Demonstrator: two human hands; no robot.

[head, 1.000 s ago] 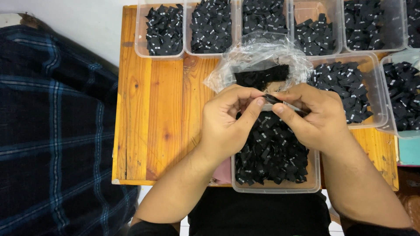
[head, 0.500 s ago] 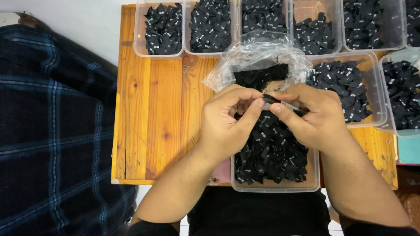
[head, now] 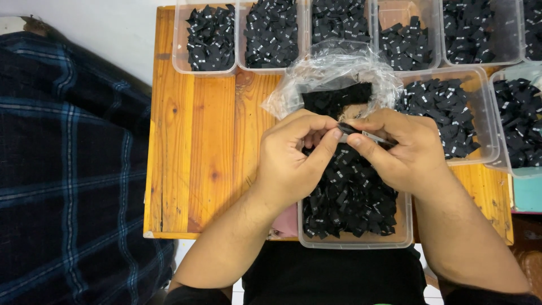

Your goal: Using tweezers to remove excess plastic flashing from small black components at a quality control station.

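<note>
Bare forearms, no watch or rings; left hand (head: 293,164), right hand (head: 403,155). Black sleeves past elbows, black top (head: 333,277) below wrists.

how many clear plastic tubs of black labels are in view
8: five in the back row, two at right, one under the hands. Another may sit cut off at the top right corner.

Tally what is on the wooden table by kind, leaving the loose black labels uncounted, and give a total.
Clear plastic bins holding black labels: 9 in view, some cut off by the frame edge
Clear plastic bag: 1
Hands: 2, left hand and right hand, pinching a black label between them
Total: 12
</note>
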